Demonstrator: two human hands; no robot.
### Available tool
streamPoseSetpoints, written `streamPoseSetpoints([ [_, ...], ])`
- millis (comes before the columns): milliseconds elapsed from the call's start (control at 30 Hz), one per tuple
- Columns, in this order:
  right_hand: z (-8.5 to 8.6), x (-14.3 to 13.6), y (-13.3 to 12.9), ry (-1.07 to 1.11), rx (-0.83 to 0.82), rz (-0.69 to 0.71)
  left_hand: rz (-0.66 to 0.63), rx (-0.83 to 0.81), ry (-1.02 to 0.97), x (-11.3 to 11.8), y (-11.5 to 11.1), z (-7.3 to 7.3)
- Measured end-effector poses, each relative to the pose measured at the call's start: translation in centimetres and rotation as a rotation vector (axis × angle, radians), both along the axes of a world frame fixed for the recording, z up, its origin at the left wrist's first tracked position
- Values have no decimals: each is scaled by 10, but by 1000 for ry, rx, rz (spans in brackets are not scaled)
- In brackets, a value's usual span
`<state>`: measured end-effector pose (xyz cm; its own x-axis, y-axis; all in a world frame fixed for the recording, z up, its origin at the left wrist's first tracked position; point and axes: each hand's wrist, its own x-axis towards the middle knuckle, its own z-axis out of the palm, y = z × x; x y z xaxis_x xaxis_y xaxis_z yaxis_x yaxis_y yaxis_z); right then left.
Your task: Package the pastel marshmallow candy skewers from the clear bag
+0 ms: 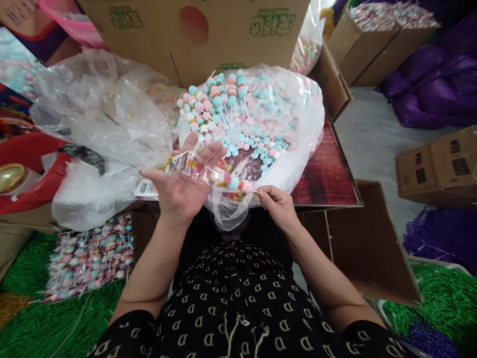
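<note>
My right hand (278, 205) pinches the stick of a marshmallow candy skewer (234, 183), with pink, blue and white pieces on it. The skewer points left, towards my left hand (179, 196), which is palm up with its fingers spread. Across those fingers lies a clear printed wrapper (192, 166). Whether the skewer's far end is inside the wrapper I cannot tell. Just beyond both hands, a large clear plastic bag (311, 107) holds finished skewers (219, 94) and loose blue and pink candies (264, 151).
A cardboard box (231, 30) stands behind the bag on the dark red table (324, 174). Crumpled plastic bags (100, 109) and a red basin (33, 189) are at the left. Wrapped skewers (93, 253) lie low on the left. An open carton (368, 243) sits at the right.
</note>
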<state>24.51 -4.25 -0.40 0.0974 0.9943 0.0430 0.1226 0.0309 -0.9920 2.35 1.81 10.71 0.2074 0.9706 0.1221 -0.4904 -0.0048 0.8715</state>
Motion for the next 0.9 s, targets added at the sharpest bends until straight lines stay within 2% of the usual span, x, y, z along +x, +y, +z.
streamPoseSetpoints([
  [100,-1,-9,-2,60,14,9,63,49,105,12,1,-9],
  [233,-1,-16,-7,33,68,-30,63,107,23,21,4,-25],
  [467,-8,-33,-11,11,120,-190,135,59,2,36,0,-35],
  [633,-13,-37,-15,-2,114,-158,166,68,12,39,-2,-48],
  [800,-14,-43,-16,-16,146,-190,155,12,8,45,-6,-55],
  [900,-17,-51,-14,12,126,-124,151,-23,8,46,-7,-59],
])
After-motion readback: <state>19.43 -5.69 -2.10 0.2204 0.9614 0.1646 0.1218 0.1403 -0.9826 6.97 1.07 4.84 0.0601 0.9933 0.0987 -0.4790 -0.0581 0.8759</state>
